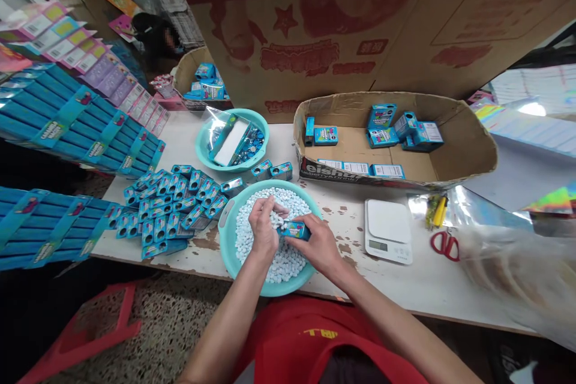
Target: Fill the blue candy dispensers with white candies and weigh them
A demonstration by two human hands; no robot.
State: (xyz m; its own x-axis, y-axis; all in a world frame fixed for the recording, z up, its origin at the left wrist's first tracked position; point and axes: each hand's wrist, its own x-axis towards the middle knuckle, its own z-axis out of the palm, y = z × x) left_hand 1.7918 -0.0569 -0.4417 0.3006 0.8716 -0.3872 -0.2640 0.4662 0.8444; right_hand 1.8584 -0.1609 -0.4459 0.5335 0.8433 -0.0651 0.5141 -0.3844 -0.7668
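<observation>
Over a turquoise basin [228, 248] full of small white candies [283, 263], my right hand [318, 241] grips a small blue candy box [296, 230]. The box lies tilted on its side, its end toward my left hand [264, 227]. Curled fingers of that hand hold some white candies at the end of the box. Left of the basin, many more small blue boxes [174, 199] lie in a pile, several with a round hole in the end. A few other boxes [281, 170] lie just behind the basin.
A cut-down cardboard box [454, 177] at the back holds several blue boxes. A white scale [388, 229] and red scissors [445, 245] lie to the right. Another turquoise basin [204, 159] holds small dark-blue pieces. Stacked blue cartons [67, 123] line the left side.
</observation>
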